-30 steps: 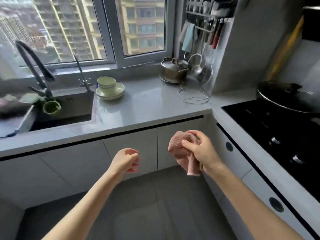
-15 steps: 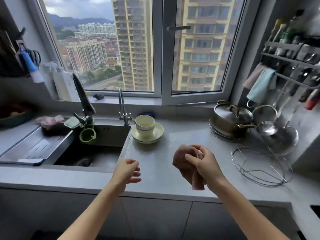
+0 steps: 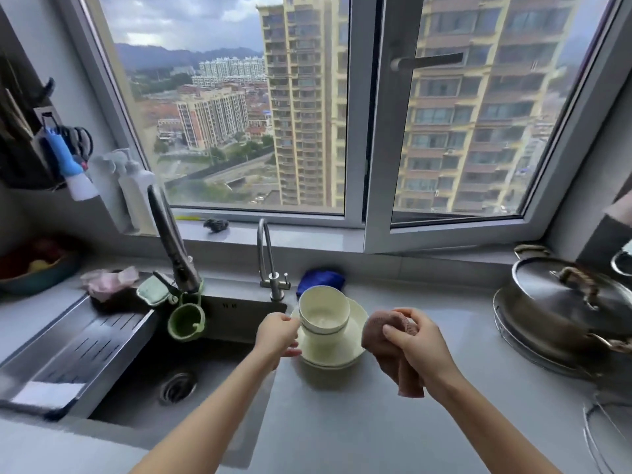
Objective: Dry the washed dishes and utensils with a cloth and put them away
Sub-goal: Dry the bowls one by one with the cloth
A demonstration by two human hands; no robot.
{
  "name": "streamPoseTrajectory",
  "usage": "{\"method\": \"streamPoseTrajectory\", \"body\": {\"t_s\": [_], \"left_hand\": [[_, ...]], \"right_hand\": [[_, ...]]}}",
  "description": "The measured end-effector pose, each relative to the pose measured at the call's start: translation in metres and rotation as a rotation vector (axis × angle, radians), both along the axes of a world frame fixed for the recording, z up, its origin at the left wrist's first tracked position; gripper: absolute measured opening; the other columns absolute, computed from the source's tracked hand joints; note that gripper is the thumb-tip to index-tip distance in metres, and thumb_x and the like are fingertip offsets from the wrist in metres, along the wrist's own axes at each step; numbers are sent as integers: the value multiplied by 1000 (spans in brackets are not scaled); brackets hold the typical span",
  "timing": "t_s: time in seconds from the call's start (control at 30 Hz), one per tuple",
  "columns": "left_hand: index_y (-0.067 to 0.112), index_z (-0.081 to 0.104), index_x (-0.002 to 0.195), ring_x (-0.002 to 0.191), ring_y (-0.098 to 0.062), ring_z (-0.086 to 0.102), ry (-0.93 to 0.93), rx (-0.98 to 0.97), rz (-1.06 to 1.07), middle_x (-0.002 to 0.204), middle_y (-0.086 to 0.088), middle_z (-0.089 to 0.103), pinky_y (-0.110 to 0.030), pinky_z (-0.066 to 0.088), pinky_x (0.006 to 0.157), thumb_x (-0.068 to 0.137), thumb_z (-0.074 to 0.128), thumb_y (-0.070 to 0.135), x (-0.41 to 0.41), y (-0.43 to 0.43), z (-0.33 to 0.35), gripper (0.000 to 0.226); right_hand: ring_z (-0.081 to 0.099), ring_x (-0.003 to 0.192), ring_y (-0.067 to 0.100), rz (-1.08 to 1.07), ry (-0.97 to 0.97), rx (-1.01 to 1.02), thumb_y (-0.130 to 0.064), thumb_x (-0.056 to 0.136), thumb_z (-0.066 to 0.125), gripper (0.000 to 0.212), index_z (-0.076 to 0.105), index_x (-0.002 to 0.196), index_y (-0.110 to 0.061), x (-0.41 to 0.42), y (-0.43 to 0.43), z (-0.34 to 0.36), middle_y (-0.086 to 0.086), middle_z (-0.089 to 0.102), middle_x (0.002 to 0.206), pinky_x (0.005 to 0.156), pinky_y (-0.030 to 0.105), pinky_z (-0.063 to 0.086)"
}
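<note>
In the head view, the left hand (image 3: 277,338) reached the stacked cream bowls (image 3: 324,313), its fingers curled at the top bowl's rim; whether they actually gripped it could not be told. The stack stood in wider cream dishes (image 3: 345,354) on the grey counter (image 3: 376,422), just beside the sink (image 3: 143,388). The right hand (image 3: 415,350) held a bunched pink cloth (image 3: 384,347) just right of the dishes. Drying looked about to begin: the next move likely called for lifting one bowl clear and bringing the cloth to it.

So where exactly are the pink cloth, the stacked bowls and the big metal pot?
pink cloth (image 3: 376,331), head view, on the bunched top beside the fingers.
stacked bowls (image 3: 323,311), head view, on the inside of the top bowl.
metal pot (image 3: 547,289), head view, on its lid.
</note>
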State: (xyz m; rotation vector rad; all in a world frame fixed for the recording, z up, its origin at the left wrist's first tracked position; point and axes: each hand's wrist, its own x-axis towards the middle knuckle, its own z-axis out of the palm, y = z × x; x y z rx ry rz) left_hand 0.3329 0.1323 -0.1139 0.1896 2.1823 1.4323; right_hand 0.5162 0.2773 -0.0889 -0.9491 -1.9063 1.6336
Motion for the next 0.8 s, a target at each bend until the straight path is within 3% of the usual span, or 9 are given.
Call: {"method": "streamPoseTrajectory", "body": {"t_s": [0.07,0.17,0.37,0.5,0.63,0.73,0.8], "left_hand": [[2,53,89,64,-22,52,-62,-12,-28,80,-12,49,-28,53,46,90,54,20,-29,18,-9,18],[2,53,101,66,-21,53,-103,-95,-94,84,-10,50,-29,53,48,87,58,28,-64,38,-23,30],[9,57,87,55,-18,57,109,-301,-261,79,-7,60,-23,49,46,79,63,29,-106,74,-43,23],[12,61,83,47,-16,57,260,-538,-419,68,-1,61,-20,40,42,73,54,14,-116,85,-54,13],[10,56,79,43,-19,58,227,-627,-484,64,-5,61,-22,46,38,75,39,0,-120,97,-57,20],[12,51,72,47,-20,56,302,-688,-532,59,-3,57,-30,53,52,77,39,-4,-121,104,-51,20],[12,56,80,50,-22,56,352,-690,-564,63,-3,60,-33,55,57,74,41,-5,-121,105,-45,23]], "right_hand": [[64,92,19,-31,-21,-1,-4,85,64,23,60,105,-15,-25,9,-6,6,67,98,73,30,54],[64,93,19,-64,-98,13,-7,84,65,25,61,107,-16,-56,18,-18,3,67,96,81,35,54],[64,93,17,-133,-177,-41,-10,83,64,28,60,109,-19,-88,33,-39,1,68,96,86,39,54],[64,93,16,-131,-224,-72,-11,83,63,29,60,110,-18,-97,47,-50,1,68,96,84,36,54],[65,93,16,-125,-254,-94,-10,82,63,25,61,106,-20,-100,60,-61,0,68,95,82,34,53],[65,92,16,-113,-261,-109,-9,82,62,22,60,97,-25,-101,65,-67,-1,68,92,81,33,54],[65,89,16,-102,-270,-118,-9,82,62,21,60,93,-26,-101,67,-68,-1,68,90,80,35,55]]}}
